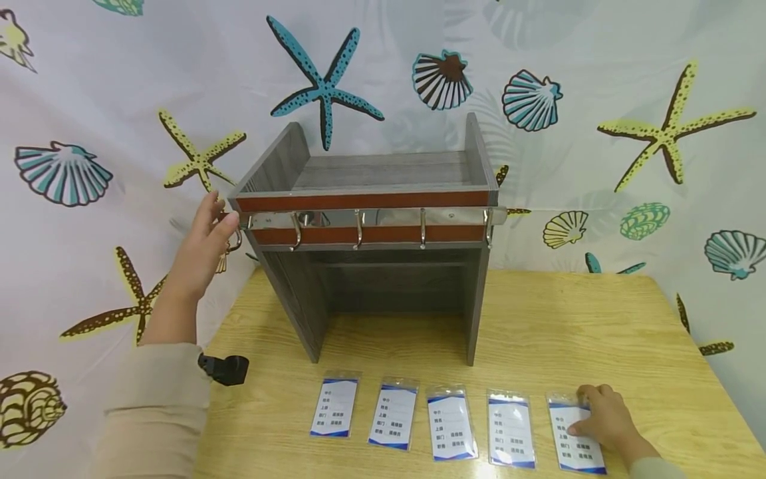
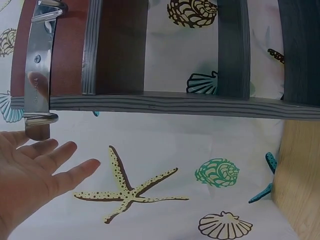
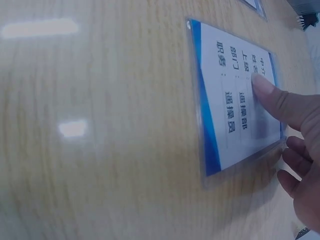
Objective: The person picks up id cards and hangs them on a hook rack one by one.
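Note:
A metal hook rail (image 1: 383, 218) runs along the red-brown front strip of a grey wooden shelf unit (image 1: 383, 173). At its left end is my left hand (image 1: 206, 243), fingers spread and loosely extended; in the left wrist view the hand (image 2: 42, 175) is right by the rail's end (image 2: 37, 131), and contact is unclear. On the table, my right hand (image 1: 604, 419) pinches the rightmost badge card (image 1: 565, 446) at its right side. In the right wrist view the thumb lies on the face of the badge card (image 3: 220, 100), with other fingers curled at its edge.
Several more clear-sleeved badge cards, such as the leftmost card (image 1: 335, 407), lie in a row on the wooden table (image 1: 568, 332). A patterned curtain (image 1: 383, 40) hangs behind and at the sides. A black strap piece (image 1: 224, 369) sits at the left wrist.

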{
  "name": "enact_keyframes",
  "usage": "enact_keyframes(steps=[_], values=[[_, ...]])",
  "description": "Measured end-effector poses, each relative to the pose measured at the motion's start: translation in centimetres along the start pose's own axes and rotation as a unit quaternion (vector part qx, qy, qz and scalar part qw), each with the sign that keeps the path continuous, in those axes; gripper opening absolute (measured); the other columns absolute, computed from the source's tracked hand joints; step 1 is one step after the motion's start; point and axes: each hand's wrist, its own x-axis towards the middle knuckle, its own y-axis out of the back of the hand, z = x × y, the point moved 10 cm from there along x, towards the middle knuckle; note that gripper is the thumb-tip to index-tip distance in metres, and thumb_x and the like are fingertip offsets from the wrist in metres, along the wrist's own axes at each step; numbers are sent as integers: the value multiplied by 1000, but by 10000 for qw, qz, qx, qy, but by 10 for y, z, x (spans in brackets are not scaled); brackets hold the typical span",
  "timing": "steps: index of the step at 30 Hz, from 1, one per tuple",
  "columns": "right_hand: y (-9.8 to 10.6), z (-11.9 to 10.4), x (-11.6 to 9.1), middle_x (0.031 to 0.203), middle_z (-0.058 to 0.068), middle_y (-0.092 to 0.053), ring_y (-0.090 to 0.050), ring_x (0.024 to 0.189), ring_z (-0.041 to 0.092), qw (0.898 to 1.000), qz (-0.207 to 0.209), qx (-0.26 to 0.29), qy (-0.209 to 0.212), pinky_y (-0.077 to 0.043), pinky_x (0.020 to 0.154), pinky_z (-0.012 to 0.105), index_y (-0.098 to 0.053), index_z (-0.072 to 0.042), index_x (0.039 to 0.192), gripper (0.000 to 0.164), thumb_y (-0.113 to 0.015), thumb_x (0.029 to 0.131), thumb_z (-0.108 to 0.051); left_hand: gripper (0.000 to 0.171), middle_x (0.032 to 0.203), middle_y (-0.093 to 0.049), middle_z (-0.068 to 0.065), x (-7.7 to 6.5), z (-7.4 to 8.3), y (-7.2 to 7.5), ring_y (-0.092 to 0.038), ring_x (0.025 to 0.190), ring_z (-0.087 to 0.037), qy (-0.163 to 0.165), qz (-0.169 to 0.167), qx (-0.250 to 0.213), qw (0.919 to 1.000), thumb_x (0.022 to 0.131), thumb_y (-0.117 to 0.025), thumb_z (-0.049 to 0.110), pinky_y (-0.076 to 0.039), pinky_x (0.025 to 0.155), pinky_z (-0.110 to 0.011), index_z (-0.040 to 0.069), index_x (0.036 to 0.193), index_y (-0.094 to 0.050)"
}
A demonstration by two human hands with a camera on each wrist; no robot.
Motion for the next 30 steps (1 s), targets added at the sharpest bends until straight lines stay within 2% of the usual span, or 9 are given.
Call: enact_keyframes(steps=[4,9,16,19,22,25,30], values=[[-1,2,4,93,21,-44,-42,86,37,9999,-115,-15,-42,-38,71,51,-49,6,106,76,-78,48,-35,63,142,1,-11,4,5,-2,-8,126,-34,15,-40,-211,9998,91,-31,40,-15,96,-53,20,139,4],[0,2,7,94,23,-43,-41,87,39,9999,-143,-23,-53,-37,71,52,-49,4,107,76,-79,47,-32,61,142,1,-12,7,11,-4,-6,127,-33,-69,-53,-506,9987,92,-31,39,-15,95,-55,18,140,1],[3,4,11,94,26,-41,-39,86,41,9999,-11,105,15,-36,69,51,-51,6,105,76,-79,45,-32,57,142,-2,-15,14,16,-2,-6,126,-34,-189,-40,-643,9977,92,-30,36,-16,92,-58,15,140,-7],[2,7,10,95,27,-40,-38,88,43,9998,25,189,-49,-35,69,52,-51,5,101,74,-80,45,-33,56,141,-5,-16,16,16,-1,-11,124,-32,-189,-11,-653,9977,92,-30,37,-16,91,-59,13,140,-11],[1,10,9,98,30,-36,-35,91,46,9989,35,434,-158,-33,72,55,-48,5,101,74,-80,45,-32,55,139,-11,-16,17,18,0,-20,117,-27,-220,36,-727,9971,92,-31,37,-18,91,-59,10,139,-18],[0,10,6,98,30,-34,-38,89,44,9966,27,793,-209,-35,75,55,-44,6,102,72,-80,49,-27,55,133,-20,-14,18,18,1,-29,107,-20,-240,96,-844,9961,92,-34,37,-22,89,-56,7,137,-23],[2,7,5,95,29,-45,-49,82,35,9934,-53,1135,-130,-41,73,48,-41,9,101,62,-76,59,-19,54,118,-34,-7,19,18,3,-35,94,-13,-265,125,-1115,9933,91,-37,37,-30,82,-44,6,134,-29]])
